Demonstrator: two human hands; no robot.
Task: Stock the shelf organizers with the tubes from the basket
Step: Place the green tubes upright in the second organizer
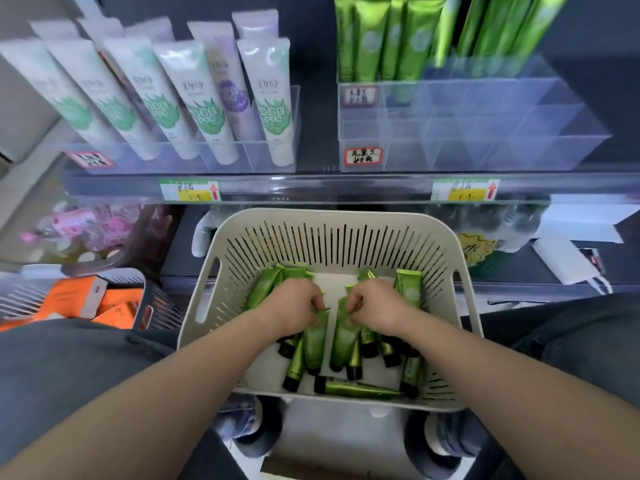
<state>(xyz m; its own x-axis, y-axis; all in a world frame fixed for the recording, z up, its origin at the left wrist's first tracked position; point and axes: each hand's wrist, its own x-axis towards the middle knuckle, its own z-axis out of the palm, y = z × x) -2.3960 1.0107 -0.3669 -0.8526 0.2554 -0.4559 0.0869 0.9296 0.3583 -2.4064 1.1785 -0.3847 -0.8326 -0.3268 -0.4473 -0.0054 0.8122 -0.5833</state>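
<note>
A grey slotted basket (332, 233) sits between my knees below the shelf, with several green tubes with black caps (356, 389) lying loose in it. My left hand (294, 304) is down in the basket, its fingers pinching the flat end of a green tube (316, 341). My right hand (375, 304) pinches the flat end of another green tube (344, 341) beside it. On the shelf above, a clear compartmented organizer (485, 133) holds green tubes (388, 39) only in its back row.
A clear organizer (263, 157) at the upper left holds white tubes with green and purple prints. Price tags (189, 190) line the shelf edge. A dark basket (152, 299) with orange boxes stands at the left. My knees flank the grey basket.
</note>
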